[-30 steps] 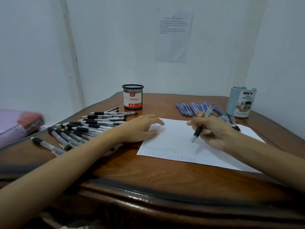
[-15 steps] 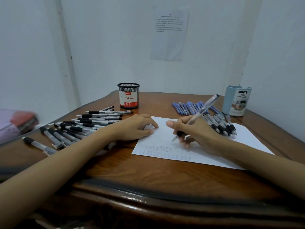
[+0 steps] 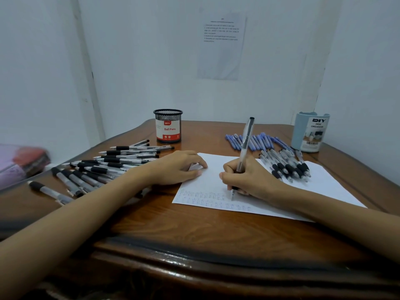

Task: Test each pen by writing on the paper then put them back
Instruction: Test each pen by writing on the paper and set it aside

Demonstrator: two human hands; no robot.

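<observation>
Wooden table (image 3: 194, 230), head view: the right hand (image 3: 249, 178) grips a clear pen (image 3: 245, 141), its tip on the white paper (image 3: 324, 187) at 4 o'clock from the left hand (image 3: 177, 167), whose relaxed fingers press the sheet's corner. Curled fingers hide the pen's grip, and the faint written rows are illegible.

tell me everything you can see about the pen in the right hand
The pen has a slim translucent barrel with a dark top end. Its dark grip is mostly hidden by fingers. It stands steeply, with the top leaning away and slightly right. The tip points down and appears to touch the white paper at the end of rows of small faint marks. The right hand grips it near the lower end in a writing hold.
</observation>
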